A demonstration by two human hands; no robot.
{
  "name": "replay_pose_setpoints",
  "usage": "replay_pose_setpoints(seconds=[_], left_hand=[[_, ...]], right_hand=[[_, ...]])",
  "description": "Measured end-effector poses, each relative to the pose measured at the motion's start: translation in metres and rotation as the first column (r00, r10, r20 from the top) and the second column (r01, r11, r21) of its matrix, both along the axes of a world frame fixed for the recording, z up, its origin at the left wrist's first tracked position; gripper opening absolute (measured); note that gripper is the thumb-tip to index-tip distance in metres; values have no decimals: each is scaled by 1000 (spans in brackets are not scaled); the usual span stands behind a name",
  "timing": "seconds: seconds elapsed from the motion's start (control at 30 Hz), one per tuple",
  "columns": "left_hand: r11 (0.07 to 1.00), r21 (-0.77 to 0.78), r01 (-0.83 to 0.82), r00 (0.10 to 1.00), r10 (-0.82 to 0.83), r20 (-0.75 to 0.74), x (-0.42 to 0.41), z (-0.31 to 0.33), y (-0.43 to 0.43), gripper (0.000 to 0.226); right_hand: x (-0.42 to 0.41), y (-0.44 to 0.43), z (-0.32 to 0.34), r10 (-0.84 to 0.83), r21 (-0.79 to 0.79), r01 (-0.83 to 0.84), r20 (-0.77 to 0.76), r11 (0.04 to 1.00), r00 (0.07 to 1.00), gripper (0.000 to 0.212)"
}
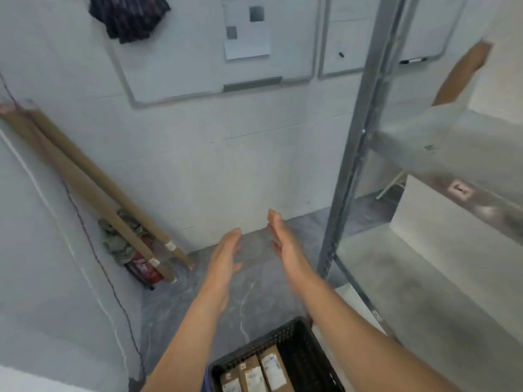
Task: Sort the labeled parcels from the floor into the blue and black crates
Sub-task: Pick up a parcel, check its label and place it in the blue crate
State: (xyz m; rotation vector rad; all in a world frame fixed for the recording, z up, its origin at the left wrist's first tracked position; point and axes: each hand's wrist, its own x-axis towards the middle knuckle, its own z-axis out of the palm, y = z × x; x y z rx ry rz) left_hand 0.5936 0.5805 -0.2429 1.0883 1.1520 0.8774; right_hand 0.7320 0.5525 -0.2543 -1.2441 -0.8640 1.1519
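In the head view, both arms reach forward from the bottom of the frame, and the left hand (pixel 227 251) and right hand (pixel 283 244) hang in mid-air at centre, palms turned toward each other, fingers stretched out flat, holding nothing and not touching. At the bottom centre, below the forearms, sits the black crate (pixel 304 353), its lattice wall visible; three brown labeled parcels (pixel 256 373) stand side by side in its left part, white labels facing up. A sliver of blue shows at the crate's left edge; what it is cannot be told. The grey marbled floor (pixel 249 295) beneath the hands is bare. A metal shelving rack (pixel 356 154) fills the right side. Cardboard tubes (pixel 93 190) lean against the wall at lower left, beside a red fire extinguisher (pixel 145 268). Whiteboards (pixel 198 52) hang along the top.
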Motion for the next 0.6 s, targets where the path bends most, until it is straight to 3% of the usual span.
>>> replay_pose_setpoints(seconds=[0.17, 0.3, 0.4, 0.5, 0.6], left_hand=[[967, 15, 253, 966, -253, 56, 61, 19, -12, 22], [879, 22, 477, 878, -477, 39, 97, 20, -31, 24], [777, 31, 628, 777, -629, 16, 114, 18, -60, 26], [656, 47, 754, 655, -755, 27, 126, 18, -100, 28], [507, 80, 858, 508, -861, 13, 139, 23, -149, 30]], right_hand=[[41, -43, 19, -283, -4, 283, -36, 959, 959, 80], [58, -96, 29, -507, -45, 505, -37, 862, 861, 36], [55, -145, 27, -662, -69, 659, -32, 749, 749, 49], [46, -196, 32, -759, -51, 757, -11, 651, 651, 36], [32, -250, 42, -846, -53, 846, 29, 530, 532, 85]])
